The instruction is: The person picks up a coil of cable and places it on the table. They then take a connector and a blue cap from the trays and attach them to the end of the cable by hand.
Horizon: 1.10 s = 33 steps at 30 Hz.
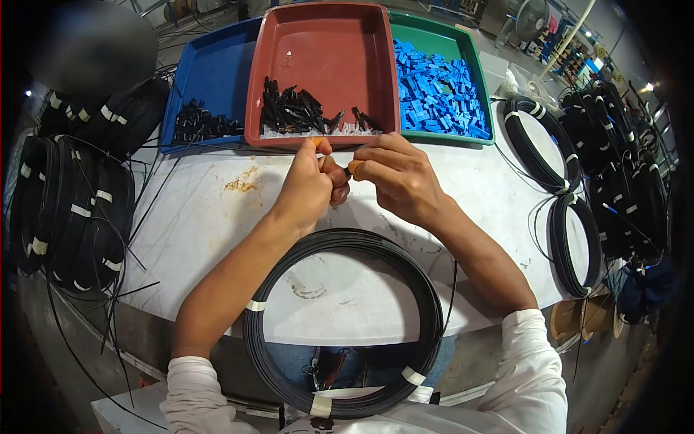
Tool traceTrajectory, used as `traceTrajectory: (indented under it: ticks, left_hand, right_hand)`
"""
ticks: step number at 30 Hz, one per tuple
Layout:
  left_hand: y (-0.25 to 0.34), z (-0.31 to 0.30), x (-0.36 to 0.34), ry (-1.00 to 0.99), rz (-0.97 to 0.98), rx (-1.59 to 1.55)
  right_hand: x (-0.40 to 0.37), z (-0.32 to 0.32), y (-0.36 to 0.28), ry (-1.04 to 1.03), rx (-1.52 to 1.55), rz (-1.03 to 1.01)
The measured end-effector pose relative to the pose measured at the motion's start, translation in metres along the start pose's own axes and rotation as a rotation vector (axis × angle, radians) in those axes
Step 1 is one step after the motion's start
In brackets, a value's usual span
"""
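My left hand (307,184) is closed, its fingers curled around a small black piece (348,173) whose kind I cannot make out. Opposite it, my right hand (405,177) pinches the same piece where the fingertips meet. Orange covers show on some fingertips. Below the hands, a coil of black cable (431,307) bound with white tape rests across the table's near edge and my lap. One strand rises from its right side toward my right forearm.
Beyond the hands stand a blue tray (217,69) with black parts, a red tray (329,40) with black and clear parts, and a green tray (486,119) of blue connectors. Cable coils (557,155) lie at right; more coils (72,210) hang at left. The table (195,231) is white.
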<state>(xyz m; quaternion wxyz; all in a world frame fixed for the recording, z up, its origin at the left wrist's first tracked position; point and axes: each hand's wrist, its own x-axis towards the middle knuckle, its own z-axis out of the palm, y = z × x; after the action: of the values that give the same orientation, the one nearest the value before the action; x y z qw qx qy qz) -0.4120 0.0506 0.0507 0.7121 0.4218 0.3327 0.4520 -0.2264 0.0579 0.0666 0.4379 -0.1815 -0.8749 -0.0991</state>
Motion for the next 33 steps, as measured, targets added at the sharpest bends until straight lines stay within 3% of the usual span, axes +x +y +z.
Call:
traceTrajectory:
  ticks: [1, 3, 5, 7, 9, 11, 13, 15, 17, 19, 20, 23, 24, 25, 27, 29, 31, 33]
  left_hand:
    - [-0.002, 0.003, -0.001, -0.002, 0.0, 0.002]
    - [-0.003, 0.014, -0.006, 0.092, 0.391, 0.386]
    - [0.001, 0.019, -0.011, 0.131, 0.469, 0.457]
    - [0.001, 0.021, -0.017, 0.214, 0.886, 0.976]
    - [-0.003, 0.014, -0.014, 0.198, 0.978, 1.038]
    - [-0.007, 0.003, -0.007, 0.081, 1.208, 1.2]
    - [0.005, 0.009, -0.009, 0.117, 1.2, 1.208]
    - [0.017, 0.012, -0.01, 0.125, 0.613, 0.735]
    - [0.021, 0.0, -0.005, 0.077, 0.51, 0.565]
    - [0.028, -0.002, -0.009, -0.017, 0.121, 0.177]
    - [0.028, -0.001, -0.01, -0.036, 0.108, 0.165]
    - [0.015, 0.006, -0.01, -0.021, 0.236, 0.167]
    - [0.011, 0.014, -0.014, 0.058, 0.366, 0.353]
    - [0.009, 0.017, -0.015, 0.061, 0.37, 0.351]
    - [0.005, 0.019, -0.018, 0.139, 0.748, 0.695]
    - [0.001, 0.018, -0.016, 0.157, 0.828, 0.723]
    - [0.001, 0.017, -0.014, 0.184, 1.181, 1.012]
    - [0.001, 0.018, -0.015, 0.173, 1.24, 1.016]
  right_hand:
    - [0.002, -0.002, -0.001, 0.002, -0.002, 0.001]
    - [0.006, -0.009, -0.008, -0.013, 0.127, 0.245]
    - [0.008, -0.013, -0.018, -0.026, 0.118, 0.357]
    - [0.007, -0.008, -0.021, 0.064, 0.317, 0.518]
    - [0.01, -0.007, -0.023, 0.09, 0.364, 0.563]
    - [0.008, -0.003, -0.023, 0.126, 0.594, 0.733]
    - [0.009, -0.007, -0.021, 0.075, 0.562, 0.726]
    - [0.008, -0.01, -0.017, 0.042, 0.37, 0.552]
    - [0.007, -0.004, -0.017, 0.131, 0.28, 0.438]
    - [0.006, -0.005, -0.014, 0.113, 0.045, 0.184]
    - [0.008, -0.003, -0.015, 0.149, -0.01, 0.099]
    - [0.006, -0.006, -0.016, 0.126, -0.06, 0.052]
    - [0.005, -0.006, -0.017, 0.126, -0.034, 0.1]
    - [0.006, -0.007, -0.018, 0.124, -0.032, 0.096]
    - [0.007, -0.012, -0.023, 0.101, 0.056, 0.222]
    - [0.014, -0.019, -0.028, 0.098, 0.094, 0.277]
    - [0.015, -0.019, -0.029, 0.096, 0.129, 0.331]
    - [0.013, -0.013, -0.026, 0.125, 0.305, 0.449]
